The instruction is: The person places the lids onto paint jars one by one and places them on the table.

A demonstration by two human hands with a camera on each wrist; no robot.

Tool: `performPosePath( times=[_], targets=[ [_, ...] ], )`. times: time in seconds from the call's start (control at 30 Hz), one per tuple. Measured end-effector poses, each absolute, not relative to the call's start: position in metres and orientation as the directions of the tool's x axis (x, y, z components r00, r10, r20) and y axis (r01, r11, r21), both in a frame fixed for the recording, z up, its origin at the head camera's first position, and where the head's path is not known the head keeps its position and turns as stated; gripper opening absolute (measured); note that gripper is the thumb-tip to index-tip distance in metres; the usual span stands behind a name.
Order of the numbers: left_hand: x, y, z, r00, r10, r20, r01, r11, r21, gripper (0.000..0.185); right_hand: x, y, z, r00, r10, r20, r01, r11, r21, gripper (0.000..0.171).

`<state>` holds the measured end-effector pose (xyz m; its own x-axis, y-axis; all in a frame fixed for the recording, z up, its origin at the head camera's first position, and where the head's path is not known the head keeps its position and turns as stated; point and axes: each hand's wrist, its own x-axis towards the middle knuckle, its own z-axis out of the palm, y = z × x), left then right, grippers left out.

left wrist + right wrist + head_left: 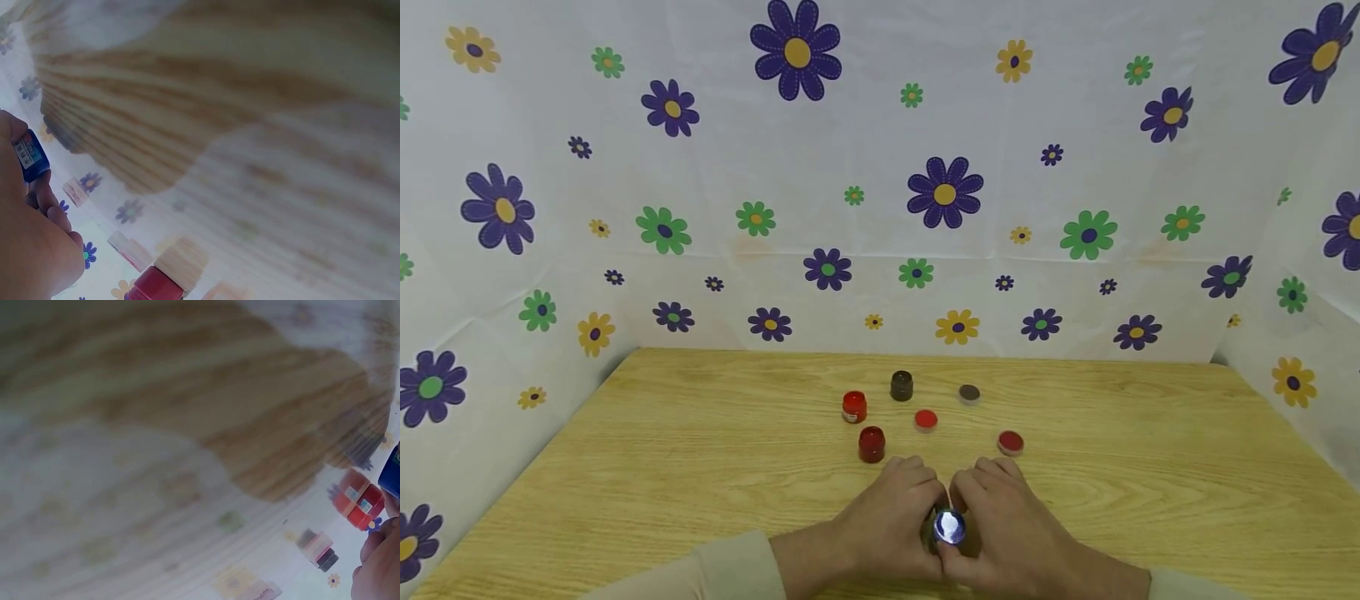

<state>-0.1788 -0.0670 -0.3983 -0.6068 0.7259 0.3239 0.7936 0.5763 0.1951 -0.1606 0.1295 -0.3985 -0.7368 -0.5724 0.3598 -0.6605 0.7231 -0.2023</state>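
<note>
Both hands meet low in the head view around a small paint jar (950,527), whose round top shines silvery white. My left hand (891,521) grips it from the left, and my right hand (1011,525) from the right with its thumb close to the top. The wrist views show the jar as blue: a labelled blue side (31,156) stands between fingers in the left wrist view, and part of the blue jar (391,475) shows at the right wrist view's edge. Beyond my left hand is an uncapped dark red paint jar (872,446).
A bright red paint jar (853,407) and a black one (902,387) stand uncapped farther back. A red lid (926,420), a dark grey lid (969,394) and a dark red lid (1011,442) lie to their right. Flower-printed cloth (850,125) encloses the wooden table (700,433).
</note>
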Motion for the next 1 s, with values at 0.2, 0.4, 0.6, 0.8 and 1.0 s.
performPosePath(
  times=[0.2,0.4,0.6,0.8,1.0],
  targets=[
    [-0.1795,-0.0668,-0.3977,-0.608,0.730,0.312,0.793,0.571,0.211,0.031,-0.1600,0.1301,-0.3974,-0.751,-0.568,0.335,-0.649,0.730,-0.216,0.033],
    [-0.1806,-0.0665,-0.3968,-0.614,0.733,0.293,0.789,0.572,0.224,0.032,-0.1600,0.1297,-0.3976,-0.764,-0.562,0.318,-0.635,0.742,-0.213,0.033],
    [-0.1807,-0.0669,-0.3968,-0.612,0.732,0.298,0.791,0.570,0.223,0.031,-0.1602,0.1296,-0.3975,-0.784,-0.554,0.282,-0.618,0.743,-0.258,0.033],
    [-0.1813,-0.0675,-0.3988,-0.616,0.713,0.335,0.787,0.566,0.244,0.032,-0.1606,0.1302,-0.3993,-0.743,-0.566,0.357,-0.663,0.695,-0.278,0.029],
    [-0.1823,-0.0676,-0.3994,-0.605,0.715,0.350,0.796,0.546,0.260,0.029,-0.1610,0.1299,-0.4021,-0.671,-0.584,0.457,-0.718,0.666,-0.203,0.027]
  ],
)
